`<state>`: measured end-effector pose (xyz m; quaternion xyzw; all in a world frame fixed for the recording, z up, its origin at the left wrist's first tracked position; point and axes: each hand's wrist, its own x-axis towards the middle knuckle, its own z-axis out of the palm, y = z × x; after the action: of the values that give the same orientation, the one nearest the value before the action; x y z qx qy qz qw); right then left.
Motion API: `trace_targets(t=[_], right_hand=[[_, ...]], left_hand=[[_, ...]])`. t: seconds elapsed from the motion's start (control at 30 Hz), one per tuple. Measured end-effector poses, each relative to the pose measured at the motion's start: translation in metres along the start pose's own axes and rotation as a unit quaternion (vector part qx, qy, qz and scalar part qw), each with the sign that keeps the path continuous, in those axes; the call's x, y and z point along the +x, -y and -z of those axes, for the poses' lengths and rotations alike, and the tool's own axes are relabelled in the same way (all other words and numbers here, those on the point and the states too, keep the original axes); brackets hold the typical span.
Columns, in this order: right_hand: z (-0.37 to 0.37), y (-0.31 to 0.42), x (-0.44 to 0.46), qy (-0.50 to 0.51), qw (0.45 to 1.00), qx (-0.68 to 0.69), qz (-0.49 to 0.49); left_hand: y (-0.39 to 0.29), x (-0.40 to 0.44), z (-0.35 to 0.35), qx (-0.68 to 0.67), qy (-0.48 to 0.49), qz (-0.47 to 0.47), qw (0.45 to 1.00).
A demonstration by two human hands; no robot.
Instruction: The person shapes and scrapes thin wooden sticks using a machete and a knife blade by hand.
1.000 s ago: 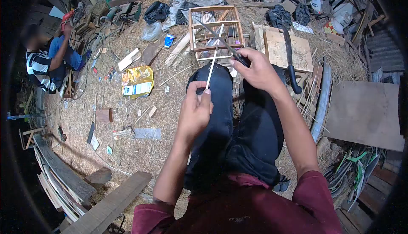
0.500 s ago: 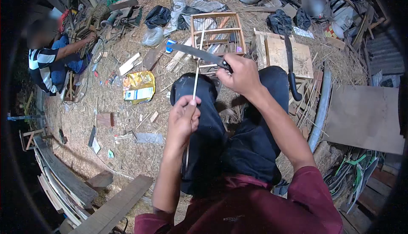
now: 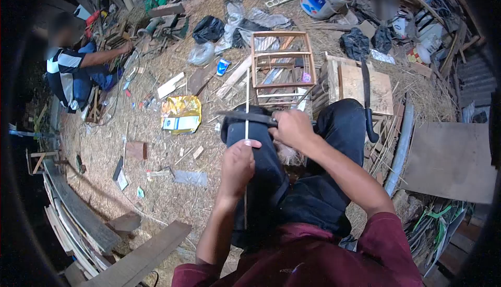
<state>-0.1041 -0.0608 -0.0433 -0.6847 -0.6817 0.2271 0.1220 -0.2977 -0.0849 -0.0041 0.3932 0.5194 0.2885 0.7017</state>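
Observation:
My left hand point(image 3: 239, 166) is closed round a thin pale stick point(image 3: 247, 91), which stands upright in view over my left knee. My right hand point(image 3: 295, 129) grips the dark handle of a knife point(image 3: 245, 116). The blade points left and crosses the stick just above my left fist. Beyond my knees stands a small wooden frame point(image 3: 283, 85) with thin bars. To its right, a long dark blade with a curved black handle point(image 3: 371, 126) lies on a wooden block point(image 3: 383, 91).
Another person point(image 3: 68, 68) sits at the far left, one arm stretched out. A yellow packet point(image 3: 181, 115), a blue cup point(image 3: 223, 67) and wood scraps lie on the straw-strewn ground. A bucket point(image 3: 321, 0) stands at the back. A plank point(image 3: 141, 255) juts in at the lower left.
The knife has swung from pointing up and left to lying level across the stick. The stick now stands more upright. The other person's arm has moved from the red object down to the right.

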Motion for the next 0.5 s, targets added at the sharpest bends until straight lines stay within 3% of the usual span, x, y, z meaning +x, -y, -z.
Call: trace_targets(t=[0.07, 0.17, 0.3, 0.4, 0.5], right_hand=[[0.005, 0.002, 0.0, 0.016, 1.0, -0.016, 0.009], [0.005, -0.001, -0.001, 0.025, 0.999, -0.026, 0.025], [0.004, -0.001, -0.012, 0.055, 0.996, -0.026, 0.066], [0.006, -0.01, -0.013, 0.074, 0.986, -0.031, 0.147], [0.007, 0.003, -0.023, 0.092, 0.984, -0.017, 0.152]], left_hand=[[0.004, -0.003, 0.001, 0.105, -0.004, -0.036, 0.994], [0.006, -0.011, -0.001, 0.131, 0.008, -0.047, 0.99], [-0.003, -0.019, -0.007, 0.044, -0.014, 0.02, 0.999], [0.0, -0.013, -0.013, 0.104, -0.031, -0.022, 0.994], [0.012, -0.004, -0.01, 0.196, -0.058, -0.042, 0.978]])
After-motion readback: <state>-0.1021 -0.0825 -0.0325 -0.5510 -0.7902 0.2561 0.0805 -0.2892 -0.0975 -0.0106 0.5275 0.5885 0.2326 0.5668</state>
